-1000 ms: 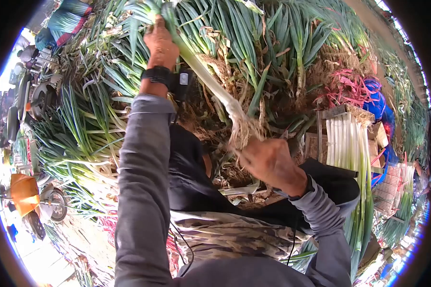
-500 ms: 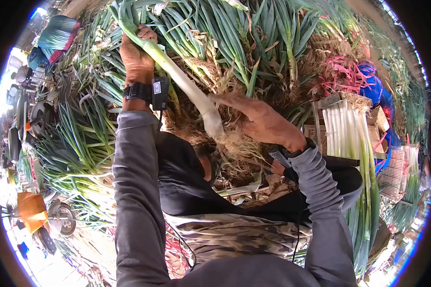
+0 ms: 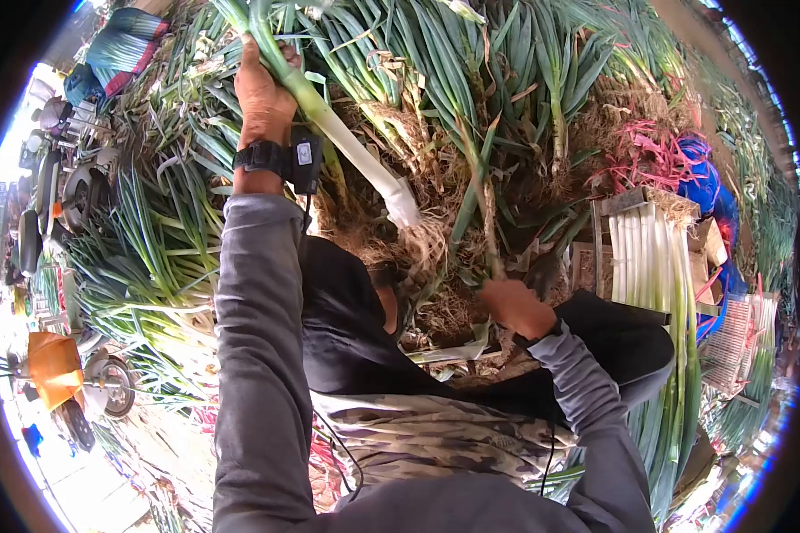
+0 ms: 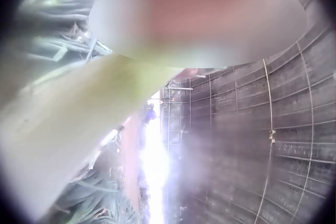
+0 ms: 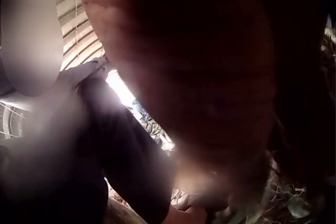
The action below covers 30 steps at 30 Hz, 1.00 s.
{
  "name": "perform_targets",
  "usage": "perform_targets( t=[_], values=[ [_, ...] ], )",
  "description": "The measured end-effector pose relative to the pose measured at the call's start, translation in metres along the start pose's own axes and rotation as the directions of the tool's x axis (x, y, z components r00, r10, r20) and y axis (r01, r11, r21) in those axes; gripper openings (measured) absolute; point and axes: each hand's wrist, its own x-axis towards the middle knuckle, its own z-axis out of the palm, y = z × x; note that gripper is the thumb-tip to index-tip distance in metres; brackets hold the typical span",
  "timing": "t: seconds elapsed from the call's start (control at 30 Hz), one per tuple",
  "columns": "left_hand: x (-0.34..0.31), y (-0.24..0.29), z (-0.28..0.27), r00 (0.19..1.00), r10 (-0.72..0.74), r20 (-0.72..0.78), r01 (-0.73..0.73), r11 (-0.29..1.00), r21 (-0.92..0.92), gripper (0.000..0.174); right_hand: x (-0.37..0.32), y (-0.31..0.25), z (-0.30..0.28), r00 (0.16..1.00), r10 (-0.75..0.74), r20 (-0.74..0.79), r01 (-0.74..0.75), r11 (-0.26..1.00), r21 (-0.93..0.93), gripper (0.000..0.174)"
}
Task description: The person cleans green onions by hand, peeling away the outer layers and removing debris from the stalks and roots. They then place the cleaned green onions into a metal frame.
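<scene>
Gripping the green upper part of a leek [image 3: 356, 160], the left hand [image 3: 262, 89] was raised high in the head view, fingers wrapped around the stalk. The leek slanted down to the right, its white shaft ending in pale roots [image 3: 427, 240] that hung above the person's lap. The right hand [image 3: 514, 306] sat lower, well apart from the roots, fingers curled tight around the bottom end of a thin strip [image 3: 482, 195] that ran up from it towards the pile [image 3: 507, 71] of untrimmed leeks behind. To the right, trimmed white leeks lay side by side in a crate [image 3: 596, 240], with red ties [image 3: 640, 151] heaped just beyond it. Motorbikes [image 3: 71, 186] stood at the far left.

In the left wrist view the leek [image 4: 68, 129] filled the lower left as a pale, blurred band, very close to the lens. A grey panelled wall [image 4: 273, 129] took up the right side. The fingers did not show here.

In the right wrist view the right hand [image 5: 199, 77] covered most of the frame, dark and out of focus, so its hold could not be told from here. Dry litter [image 5: 294, 203] showed at the bottom right.
</scene>
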Motion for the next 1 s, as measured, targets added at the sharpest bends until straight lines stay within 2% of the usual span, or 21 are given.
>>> perform_targets(
  t=[0.07,0.1,0.2,0.23,0.3,0.33,0.37,0.43,0.53,0.6,0.63,0.67,0.73,0.77,0.87,0.9,1.0],
  values=[
    [-0.004,-0.003,0.006,0.979,0.058,-0.196,-0.009,0.971,0.240,0.039,-0.005,0.004,0.003,0.991,0.048,-0.126,-0.039,0.997,0.070,0.034],
    [-0.007,-0.006,0.002,0.977,0.114,-0.181,-0.065,0.965,0.253,0.036,0.010,-0.026,-0.027,0.957,0.144,-0.252,-0.084,0.969,0.233,0.042],
    [0.013,-0.023,-0.020,0.976,0.104,-0.189,-0.065,0.978,0.199,0.041,0.047,-0.054,-0.080,0.838,-0.017,-0.545,-0.025,0.997,-0.070,0.041],
    [0.011,-0.025,-0.011,0.946,0.098,-0.308,-0.051,0.986,0.158,0.037,0.059,-0.057,-0.083,0.827,-0.098,-0.553,0.031,0.991,-0.130,0.040],
    [0.007,-0.026,-0.004,0.956,0.090,-0.279,-0.046,0.986,0.160,0.036,0.080,-0.057,-0.079,0.795,-0.257,-0.550,0.147,0.960,-0.237,0.038],
    [0.002,-0.025,-0.001,0.958,0.089,-0.272,-0.045,0.985,0.165,0.035,0.086,-0.052,-0.076,0.795,-0.284,-0.535,0.166,0.952,-0.258,0.039],
    [-0.001,-0.027,0.004,0.948,0.110,-0.300,-0.071,0.988,0.136,0.027,0.091,-0.046,-0.070,0.797,-0.309,-0.519,0.187,0.943,-0.274,0.039],
    [-0.002,-0.030,0.003,0.954,0.119,-0.273,-0.076,0.983,0.165,0.029,0.098,-0.043,-0.063,0.780,-0.370,-0.505,0.249,0.923,-0.293,0.038],
    [-0.007,-0.036,0.013,0.965,0.141,-0.221,-0.099,0.977,0.191,0.031,0.109,-0.048,-0.059,0.763,-0.377,-0.526,0.237,0.919,-0.316,0.026],
    [-0.012,-0.040,0.020,0.975,0.143,-0.168,-0.100,0.965,0.241,0.031,0.116,-0.058,-0.070,0.734,-0.325,-0.596,0.212,0.944,-0.254,0.019],
    [-0.018,-0.036,0.032,0.981,0.126,-0.150,-0.093,0.973,0.210,0.028,0.120,-0.063,-0.075,0.718,-0.296,-0.630,0.201,0.955,-0.220,0.016],
    [-0.027,-0.034,0.044,0.964,-0.031,-0.264,0.108,0.954,0.279,0.054,0.128,-0.057,-0.072,0.692,-0.315,-0.649,0.196,0.948,-0.251,0.014],
    [-0.033,-0.035,0.061,0.917,-0.068,-0.394,0.176,0.954,0.243,0.055,0.145,-0.048,-0.069,0.640,-0.357,-0.680,0.187,0.931,-0.314,0.011],
    [-0.017,-0.049,0.036,0.976,-0.041,-0.214,0.092,0.967,0.237,0.055,0.144,-0.046,-0.073,0.663,-0.144,-0.734,0.168,0.985,-0.042,0.012],
    [-0.017,-0.050,0.037,0.944,-0.012,-0.329,0.100,0.962,0.252,0.056,0.128,-0.053,-0.112,0.692,-0.085,-0.716,0.226,0.969,0.103,0.022],
    [-0.012,-0.049,0.032,0.948,0.024,-0.317,0.059,0.966,0.250,0.058,0.120,-0.053,-0.115,0.745,-0.068,-0.664,0.147,0.987,0.064,0.039],
    [-0.008,-0.054,0.033,0.943,0.031,-0.333,0.036,0.980,0.193,0.061,0.111,-0.058,-0.106,0.890,-0.138,-0.435,0.044,0.974,-0.220,0.046]
  ],
)
